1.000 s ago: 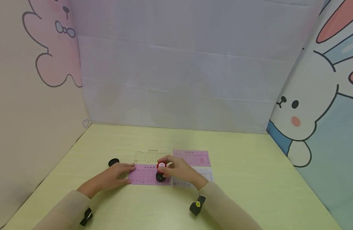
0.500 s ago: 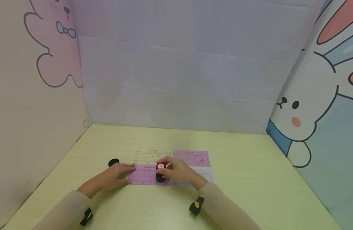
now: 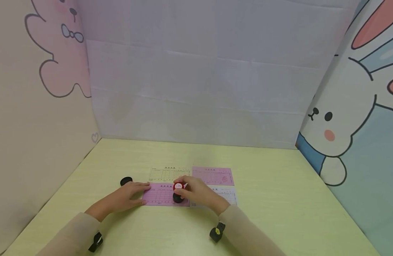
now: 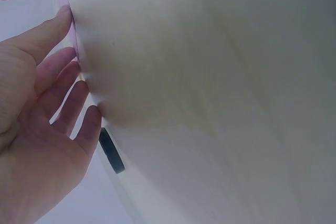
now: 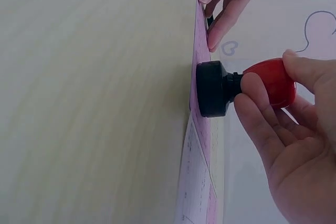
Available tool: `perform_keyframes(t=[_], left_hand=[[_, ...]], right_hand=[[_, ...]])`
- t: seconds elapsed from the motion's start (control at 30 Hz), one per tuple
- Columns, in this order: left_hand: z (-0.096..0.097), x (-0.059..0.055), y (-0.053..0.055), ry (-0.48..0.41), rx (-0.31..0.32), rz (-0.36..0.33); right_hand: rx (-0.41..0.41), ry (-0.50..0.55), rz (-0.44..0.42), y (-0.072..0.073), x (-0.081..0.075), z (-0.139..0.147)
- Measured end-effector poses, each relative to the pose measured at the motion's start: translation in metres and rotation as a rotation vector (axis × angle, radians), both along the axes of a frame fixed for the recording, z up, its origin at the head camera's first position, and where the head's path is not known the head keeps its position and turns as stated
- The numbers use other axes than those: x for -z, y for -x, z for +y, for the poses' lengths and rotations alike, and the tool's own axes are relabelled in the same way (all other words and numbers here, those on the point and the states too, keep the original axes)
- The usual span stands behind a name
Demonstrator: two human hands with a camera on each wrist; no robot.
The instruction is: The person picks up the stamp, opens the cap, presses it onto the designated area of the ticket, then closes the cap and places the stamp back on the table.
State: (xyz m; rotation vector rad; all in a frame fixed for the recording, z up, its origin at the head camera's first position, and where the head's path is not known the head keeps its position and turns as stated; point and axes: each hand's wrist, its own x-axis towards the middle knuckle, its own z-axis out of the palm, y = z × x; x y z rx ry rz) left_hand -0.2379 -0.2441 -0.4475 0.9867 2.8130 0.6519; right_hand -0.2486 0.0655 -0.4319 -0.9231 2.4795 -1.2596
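My right hand (image 3: 199,192) grips the red handle (image 5: 273,81) of a round self-inking-style stamp. Its black base (image 5: 211,88) stands face down on the lower right part of a pink printed form (image 3: 158,195), as the right wrist view shows from the side. On that form's left edge rest the fingertips of my left hand (image 3: 127,197), fingers extended and slightly spread. The stamp's printed face is hidden against the paper. Just beyond the left hand lies a round black cap (image 3: 126,181), also visible as a dark disc (image 4: 111,150) in the left wrist view.
Behind the pink form lies a yellowish form (image 3: 166,174), with a second pink form (image 3: 215,175) to its right bearing a red stamp mark. A white form (image 3: 226,193) is partly covered by the right hand. Cloth walls (image 3: 196,89) enclose the pale table (image 3: 263,185).
The red handle's top has shifted slightly left and toward the near side, the right hand moving with it. The stamp's base stays at about the same spot; the left hand keeps its place.
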Motion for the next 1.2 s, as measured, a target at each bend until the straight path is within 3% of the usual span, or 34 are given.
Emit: perform_keyframes(t=[0.27,0.87,1.2], left_hand=[[-0.0004,-0.0006,0.0003,0.0,0.006,0.005],[0.0007,-0.0012,0.0012,-0.002,-0.004,-0.021],[0.0009,-0.001,-0.0007,-0.015,0.016,0.013]], right_hand=[[-0.005,-0.07,0.038,0.0013,-0.0035,-0.0029],[-0.012,-0.08,0.022,0.0021,-0.0056,-0.0018],[-0.012,-0.096,0.006,0.0017,-0.0073,-0.0018]])
